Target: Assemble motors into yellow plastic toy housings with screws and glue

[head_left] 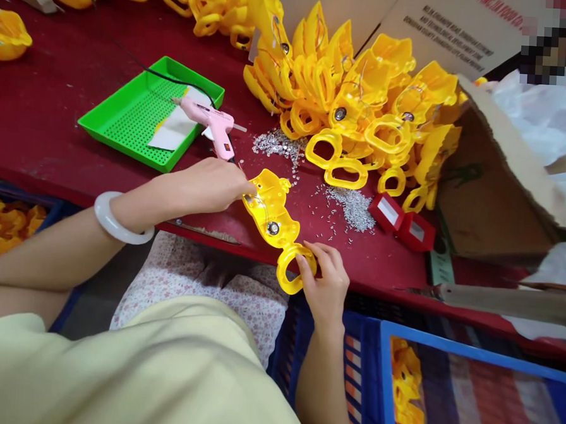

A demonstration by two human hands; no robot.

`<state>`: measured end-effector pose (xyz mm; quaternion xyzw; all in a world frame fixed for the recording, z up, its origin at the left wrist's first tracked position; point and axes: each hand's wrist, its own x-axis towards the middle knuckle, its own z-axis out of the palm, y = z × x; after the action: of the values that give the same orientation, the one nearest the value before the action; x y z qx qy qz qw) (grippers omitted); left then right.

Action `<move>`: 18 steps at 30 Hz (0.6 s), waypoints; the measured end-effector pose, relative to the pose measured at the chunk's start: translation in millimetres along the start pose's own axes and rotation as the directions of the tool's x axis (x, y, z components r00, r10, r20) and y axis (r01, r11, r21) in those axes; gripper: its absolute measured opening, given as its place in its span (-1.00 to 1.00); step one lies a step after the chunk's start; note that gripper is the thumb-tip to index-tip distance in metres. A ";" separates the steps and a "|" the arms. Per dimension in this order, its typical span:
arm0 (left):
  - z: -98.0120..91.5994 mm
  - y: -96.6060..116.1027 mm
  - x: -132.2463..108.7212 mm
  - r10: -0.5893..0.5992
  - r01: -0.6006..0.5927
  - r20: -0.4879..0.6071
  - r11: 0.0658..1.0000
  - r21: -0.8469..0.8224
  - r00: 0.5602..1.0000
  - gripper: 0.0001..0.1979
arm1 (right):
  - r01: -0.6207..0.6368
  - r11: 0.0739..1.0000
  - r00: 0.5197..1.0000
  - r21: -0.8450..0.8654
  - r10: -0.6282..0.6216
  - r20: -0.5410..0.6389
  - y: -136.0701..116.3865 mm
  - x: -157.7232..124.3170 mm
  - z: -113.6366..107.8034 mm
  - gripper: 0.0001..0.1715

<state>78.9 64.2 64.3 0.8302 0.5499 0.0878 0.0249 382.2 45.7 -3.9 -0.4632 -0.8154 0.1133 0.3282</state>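
Observation:
A yellow plastic toy shell half (276, 205) with a ring handle lies hollow side up between my hands, over the red table's front edge. Inside it are thin wires and a round dark metal-rimmed part (273, 228). My left hand (220, 185), with curled fingers, pinches the shell's upper end; any small part under the fingertips is hidden. My right hand (324, 279) grips the ring handle between thumb and fingers. Just beyond my left hand rests a pink glue gun (214, 120), its nozzle over a green tray (126, 118) with white paper in it.
Many yellow shells (360, 96) are heaped at the back right, beside an open cardboard box (497, 185). Small silvery discs (278, 143) and screws (354, 207) lie in loose piles near two red boxes (402, 222). Blue crates (381, 369) stand below the table edge.

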 end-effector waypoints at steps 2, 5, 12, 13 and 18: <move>-4.0 3.5 8.3 0.069 -0.084 0.090 0.982 0.170 0.994 -0.72 | 0.004 1.000 1.000 0.001 -0.004 -0.009 -1.2 -0.6 1.5 -0.73; -8.5 4.8 19.0 0.115 -0.150 0.137 0.948 0.281 0.984 -0.74 | 0.002 1.000 1.000 0.016 -0.002 0.003 -2.6 -1.6 2.4 -0.74; -18.3 -7.2 23.3 0.188 -0.192 0.043 0.971 0.141 0.981 -0.77 | 0.016 0.998 0.999 0.063 -0.019 0.046 -1.6 -4.2 3.0 -0.81; -18.4 -5.7 20.4 0.179 -0.180 0.018 0.976 0.124 0.984 -0.79 | 0.019 0.997 0.998 0.073 -0.023 0.053 -2.4 -4.4 3.4 -0.83; 0.6 18.1 2.3 0.028 -0.037 -0.167 0.998 -0.055 0.986 -0.79 | 0.020 0.990 0.997 0.138 -0.031 0.076 -16.0 -6.3 11.4 -0.86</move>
<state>96.2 59.2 66.5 0.8278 0.5337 0.1728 0.0014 366.2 33.1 -7.4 -0.4242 -0.8237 0.1831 0.3286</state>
